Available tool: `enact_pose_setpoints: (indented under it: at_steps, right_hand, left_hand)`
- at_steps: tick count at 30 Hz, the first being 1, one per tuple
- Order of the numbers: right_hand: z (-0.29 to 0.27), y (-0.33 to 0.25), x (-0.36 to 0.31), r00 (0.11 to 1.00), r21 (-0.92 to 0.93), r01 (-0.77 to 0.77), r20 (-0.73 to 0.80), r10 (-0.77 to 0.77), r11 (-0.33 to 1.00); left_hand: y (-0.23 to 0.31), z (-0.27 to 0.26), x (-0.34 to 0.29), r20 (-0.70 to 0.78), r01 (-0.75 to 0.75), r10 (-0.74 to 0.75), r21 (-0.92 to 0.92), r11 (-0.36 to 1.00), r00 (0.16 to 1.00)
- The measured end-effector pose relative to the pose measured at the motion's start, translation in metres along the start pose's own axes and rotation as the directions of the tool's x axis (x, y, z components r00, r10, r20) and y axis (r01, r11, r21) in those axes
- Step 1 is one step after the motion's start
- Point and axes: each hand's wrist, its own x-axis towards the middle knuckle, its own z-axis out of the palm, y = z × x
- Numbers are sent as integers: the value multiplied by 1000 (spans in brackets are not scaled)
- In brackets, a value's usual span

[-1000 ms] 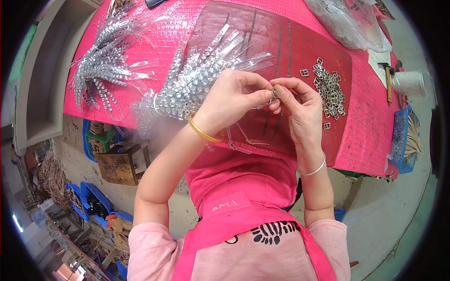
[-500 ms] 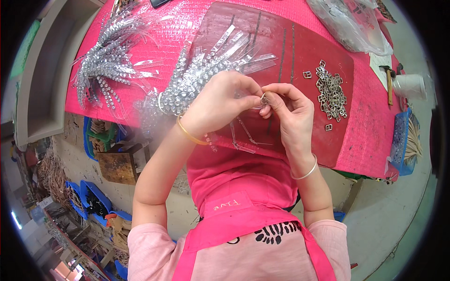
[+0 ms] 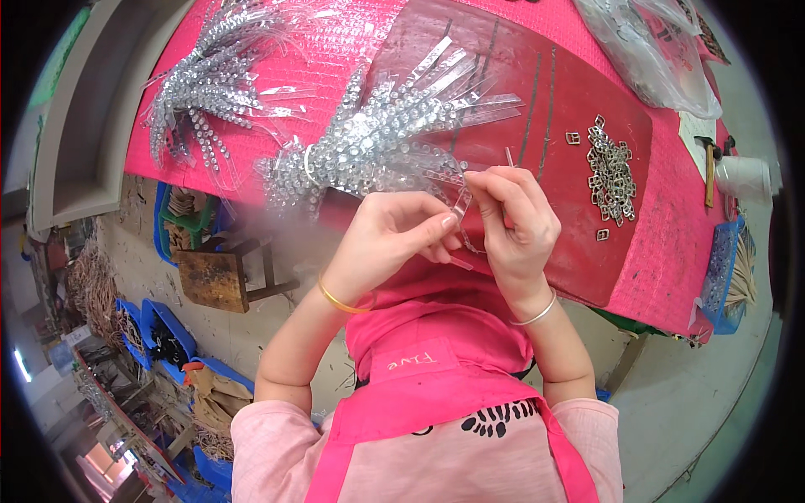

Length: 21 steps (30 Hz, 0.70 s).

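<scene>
Between my hands, close over the table's near edge, runs a narrow clear plastic strap point(image 3: 462, 201). My left hand point(image 3: 404, 228) pinches it between thumb and forefinger. The fingers of my right hand point(image 3: 516, 225) close on its upper part, and they hide whether a buckle is on it. Just left of and beyond my hands lies a tied bundle of clear straps studded with round silvery stones point(image 3: 369, 138), its loose ends fanning right. Small silver buckles point(image 3: 612, 176) form a pile on the dark red mat point(image 3: 553, 243), right of my right hand.
A second studded bundle point(image 3: 201, 92) lies on the pink table cover point(image 3: 327, 50) at far left. At the right are a plastic bag point(image 3: 650, 59), a hammer point(image 3: 709, 172), a white spool point(image 3: 746, 178) and a blue basket point(image 3: 723, 277). A wooden stool point(image 3: 214, 279) stands below left.
My hands have moved slightly apart and my left hand lower, so the clear strap between them now shows. The metal ring or buckle seen at my fingertips before is out of sight.
</scene>
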Motion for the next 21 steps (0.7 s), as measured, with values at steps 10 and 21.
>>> enact_pose_setpoints:
  at_steps: [10, 21]
  right_hand:
    - [-3, 1, 0, 951, 139, -255, 214, 222, 957]
    - [-1, 7, 4, 915, 220, -372, 249, 317, 902]
  left_hand:
    - [4, -8, -1, 31, 4, -4, 3, 1000, 999]
    - [0, -7, 3, -46, -23, 27, 98, 995, 999]
